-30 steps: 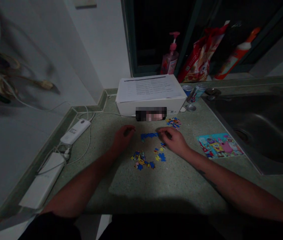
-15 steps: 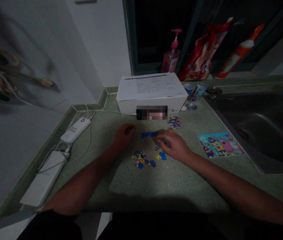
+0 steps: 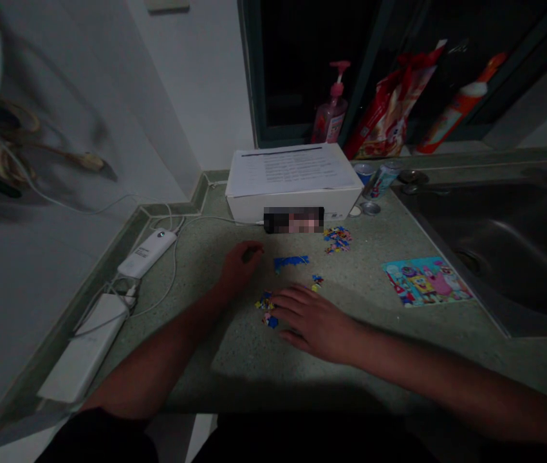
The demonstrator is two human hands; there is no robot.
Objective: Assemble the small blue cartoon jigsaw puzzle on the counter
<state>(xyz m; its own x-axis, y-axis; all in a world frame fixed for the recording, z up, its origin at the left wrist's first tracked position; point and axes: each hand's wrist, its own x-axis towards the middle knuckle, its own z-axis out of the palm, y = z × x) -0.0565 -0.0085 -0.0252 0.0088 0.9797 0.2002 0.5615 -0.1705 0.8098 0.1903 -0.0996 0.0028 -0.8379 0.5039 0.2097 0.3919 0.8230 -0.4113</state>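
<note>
My right hand (image 3: 315,321) lies palm down over a loose pile of jigsaw puzzle pieces (image 3: 264,301), its fingers stretched out and covering part of the pile. Just beyond it are a few more pieces (image 3: 318,280). My left hand (image 3: 242,267) rests on the counter with thumb and fingers curled together; whatever they pinch, if anything, is too small to make out. Between the hands and a little farther off lies a joined blue strip of puzzle (image 3: 291,262). Another heap of pieces (image 3: 338,239) sits beyond the strip to the right.
A colourful cartoon picture card (image 3: 426,281) lies right, beside the sink (image 3: 509,257). A white box (image 3: 293,177) stands at the back, with cans (image 3: 383,180) at its right. Along the left are a power bank (image 3: 147,252), a white power strip (image 3: 83,344) and cables.
My right hand has left the blue strip and come nearer to me, down over the front pile, its fingers now spread flat. My left hand has stayed in place.
</note>
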